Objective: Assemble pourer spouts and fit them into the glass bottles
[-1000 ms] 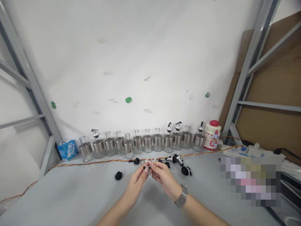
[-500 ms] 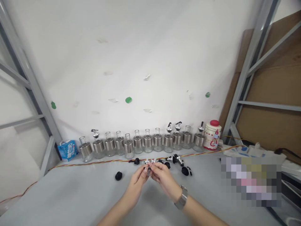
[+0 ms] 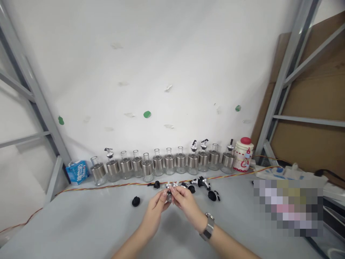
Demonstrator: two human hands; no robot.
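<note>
My left hand and my right hand meet over the middle of the grey table. Both close their fingertips around a small silver and black pour spout, partly covered by the fingers. Just beyond the hands lie more loose spouts, among them a silver and black one and one with a round black base. A black stopper piece rests behind my left hand. Another round black piece sits left of it. A metal watch is on my right wrist.
Along the wall stands a row of glass bottles with steel sleeves, several topped with spouts. A blue carton ends the row at left, a cream jar with a red lid at right. A twisted red-yellow wire crosses the table.
My left fingers have shifted slightly on the spout, and more of its silver part shows between the hands. Everything on the table stays where it was.
</note>
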